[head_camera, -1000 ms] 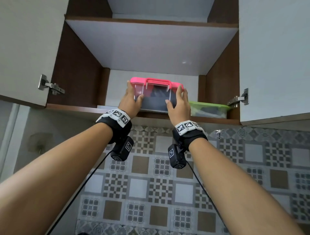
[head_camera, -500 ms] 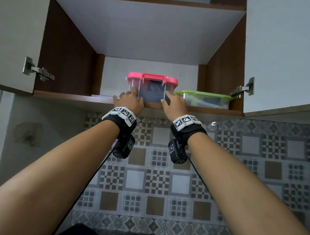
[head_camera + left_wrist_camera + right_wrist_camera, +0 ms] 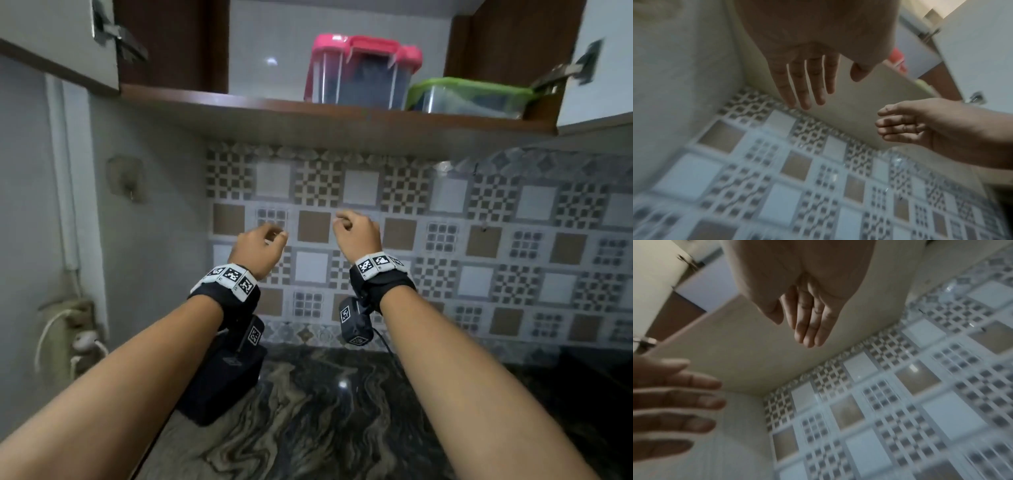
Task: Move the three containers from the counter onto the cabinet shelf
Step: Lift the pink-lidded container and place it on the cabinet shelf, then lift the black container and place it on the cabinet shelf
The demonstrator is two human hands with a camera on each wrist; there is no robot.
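Note:
A clear container with a pink lid (image 3: 363, 72) stands on the cabinet shelf (image 3: 239, 106). Right beside it sits a lower container with a green lid (image 3: 469, 97). A dark container (image 3: 222, 383) rests on the marble counter (image 3: 325, 428), under my left forearm. My left hand (image 3: 260, 245) and right hand (image 3: 354, 233) hover well below the shelf, in front of the tiled wall, both empty. In the wrist views the left hand (image 3: 809, 81) and right hand (image 3: 809, 321) show straight, relaxed fingers holding nothing.
Open cabinet doors flank the shelf, left door (image 3: 51, 34) and right door (image 3: 603, 68), with metal hinges. A patterned tile backsplash (image 3: 445, 240) runs behind the counter. A socket with white cable (image 3: 82, 339) sits on the left wall.
Both hands let go of the pink-lidded container, which stays on the shelf, and dropped down away from it. The view tilted downward, bringing the counter into sight.

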